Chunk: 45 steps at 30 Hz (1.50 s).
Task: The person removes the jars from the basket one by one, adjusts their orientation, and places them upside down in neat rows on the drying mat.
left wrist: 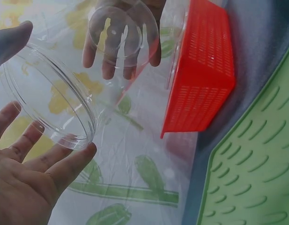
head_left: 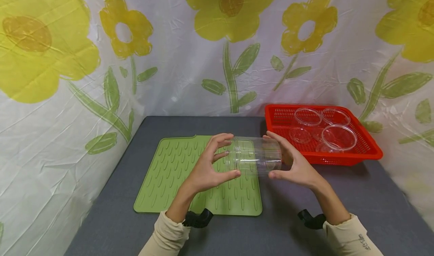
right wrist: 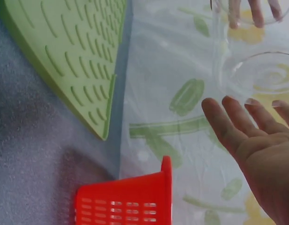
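Observation:
A clear plastic jar (head_left: 254, 156) lies on its side in the air between both hands, over the right part of a green mat (head_left: 176, 177). My left hand (head_left: 208, 169) grips its ridged mouth end, thumb below and fingers above in the head view. At the base end, my right hand (head_left: 298, 165) holds the jar with thumb and fingers spread around it. In the left wrist view the fingertips meet the round rim (left wrist: 83, 117). The right wrist view shows the right fingers (right wrist: 228, 117) close by the jar's round base (right wrist: 266, 72).
A red perforated basket (head_left: 339, 158) stands at the back right of the dark grey table (head_left: 288, 226). Several clear containers (head_left: 339, 137) sit inside it. Behind the table hangs a white curtain (head_left: 176, 94) printed with yellow flowers.

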Motion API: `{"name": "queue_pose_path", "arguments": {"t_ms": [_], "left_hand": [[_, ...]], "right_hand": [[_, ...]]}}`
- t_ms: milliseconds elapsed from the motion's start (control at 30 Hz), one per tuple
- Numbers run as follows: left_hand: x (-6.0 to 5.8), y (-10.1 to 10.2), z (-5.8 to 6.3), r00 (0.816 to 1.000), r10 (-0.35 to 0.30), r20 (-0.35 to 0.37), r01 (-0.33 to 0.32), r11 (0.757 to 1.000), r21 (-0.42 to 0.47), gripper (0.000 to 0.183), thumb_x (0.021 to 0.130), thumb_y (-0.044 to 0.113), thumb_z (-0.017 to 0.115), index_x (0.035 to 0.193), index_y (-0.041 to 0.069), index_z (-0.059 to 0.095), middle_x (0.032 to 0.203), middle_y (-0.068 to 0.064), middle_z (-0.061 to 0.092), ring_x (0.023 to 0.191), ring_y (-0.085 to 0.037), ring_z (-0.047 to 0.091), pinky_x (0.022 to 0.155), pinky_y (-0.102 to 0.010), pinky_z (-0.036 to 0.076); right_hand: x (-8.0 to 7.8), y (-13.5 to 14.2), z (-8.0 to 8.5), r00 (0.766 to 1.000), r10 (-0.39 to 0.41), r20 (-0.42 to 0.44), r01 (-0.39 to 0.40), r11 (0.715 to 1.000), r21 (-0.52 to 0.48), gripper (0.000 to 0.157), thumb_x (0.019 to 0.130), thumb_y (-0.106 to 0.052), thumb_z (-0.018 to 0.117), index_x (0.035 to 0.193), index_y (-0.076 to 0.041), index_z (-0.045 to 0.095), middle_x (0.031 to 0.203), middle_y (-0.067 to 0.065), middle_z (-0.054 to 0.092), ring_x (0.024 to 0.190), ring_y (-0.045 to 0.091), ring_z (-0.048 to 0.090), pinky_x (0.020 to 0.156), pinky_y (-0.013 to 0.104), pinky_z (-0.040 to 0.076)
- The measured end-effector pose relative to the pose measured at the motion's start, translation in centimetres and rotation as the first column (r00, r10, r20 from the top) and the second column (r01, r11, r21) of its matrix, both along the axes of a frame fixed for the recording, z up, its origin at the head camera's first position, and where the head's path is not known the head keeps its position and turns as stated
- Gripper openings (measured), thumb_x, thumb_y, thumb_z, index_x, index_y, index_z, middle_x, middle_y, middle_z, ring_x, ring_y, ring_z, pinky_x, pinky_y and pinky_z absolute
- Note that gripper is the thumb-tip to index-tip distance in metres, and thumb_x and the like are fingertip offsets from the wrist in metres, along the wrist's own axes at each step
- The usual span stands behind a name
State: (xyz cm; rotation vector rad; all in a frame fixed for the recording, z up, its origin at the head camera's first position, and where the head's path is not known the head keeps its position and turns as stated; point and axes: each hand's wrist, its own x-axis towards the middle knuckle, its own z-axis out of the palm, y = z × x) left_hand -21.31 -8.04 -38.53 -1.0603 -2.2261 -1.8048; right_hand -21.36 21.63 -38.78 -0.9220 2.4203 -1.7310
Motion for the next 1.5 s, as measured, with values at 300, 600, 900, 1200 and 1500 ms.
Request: {"name": "queue_pose_path", "arguments": {"t_ms": [300, 600, 900, 1200, 1500], "left_hand": [[0.1, -0.1, -0.3, 1.000, -0.024, 0.009, 0.024, 0.999, 0.030, 0.088, 0.080, 0.001, 0.084, 0.154, 0.010, 0.037, 0.159, -0.010, 0.035, 0.145, -0.027, 0.043, 0.114, -0.048, 0.046], [0.1, -0.1, -0.3, 0.999, -0.010, 0.035, 0.010, 1.000, -0.003, 0.097, 0.079, 0.004, 0.085, 0.157, 0.023, 0.030, 0.162, 0.004, 0.031, 0.150, -0.021, 0.036, 0.120, -0.046, 0.038], [0.1, 0.0, 0.8, 0.979, 0.058, -0.195, -0.092, 0.982, -0.168, 0.107, 0.073, 0.023, 0.093, 0.158, 0.025, 0.028, 0.167, 0.002, 0.023, 0.156, -0.020, 0.023, 0.119, -0.060, 0.034], [0.4, 0.3, 1.9, 0.916, 0.074, -0.393, -0.206, 0.929, -0.306, 0.107, 0.071, 0.035, 0.095, 0.157, 0.017, 0.033, 0.164, -0.005, 0.031, 0.151, -0.024, 0.034, 0.114, -0.050, 0.044], [0.7, 0.5, 1.4, 0.913, 0.072, -0.402, -0.247, 0.880, -0.406, 0.113, 0.071, 0.041, 0.094, 0.160, 0.017, 0.030, 0.162, -0.007, 0.037, 0.150, -0.025, 0.037, 0.117, -0.050, 0.042]], "right_hand": [[0.1, -0.5, 0.2, 0.998, 0.027, 0.050, -0.022, 0.995, -0.098, 0.095, 0.080, 0.004, 0.076, 0.160, -0.018, 0.028, 0.159, 0.005, 0.039, 0.140, 0.034, 0.041, 0.102, 0.031, 0.054], [0.1, -0.5, 0.3, 1.000, -0.015, 0.020, 0.017, 0.995, -0.099, 0.091, 0.080, 0.006, 0.076, 0.158, -0.015, 0.034, 0.156, 0.011, 0.042, 0.141, 0.022, 0.044, 0.113, 0.049, 0.044], [0.3, -1.7, 0.8, 0.996, -0.074, -0.043, 0.074, 0.997, 0.012, 0.095, 0.077, -0.003, 0.084, 0.157, -0.025, 0.036, 0.156, -0.001, 0.044, 0.136, 0.019, 0.049, 0.107, 0.036, 0.049], [0.5, -3.1, 0.8, 0.986, -0.081, -0.145, 0.095, 0.992, 0.088, 0.099, 0.074, -0.010, 0.090, 0.157, -0.027, 0.037, 0.150, -0.004, 0.046, 0.124, 0.011, 0.050, 0.095, 0.031, 0.054], [0.7, -4.0, 1.1, 0.972, -0.095, -0.213, 0.127, 0.981, 0.144, 0.099, 0.072, -0.018, 0.093, 0.155, -0.027, 0.040, 0.143, -0.002, 0.050, 0.117, 0.016, 0.053, 0.090, 0.030, 0.054]]}}
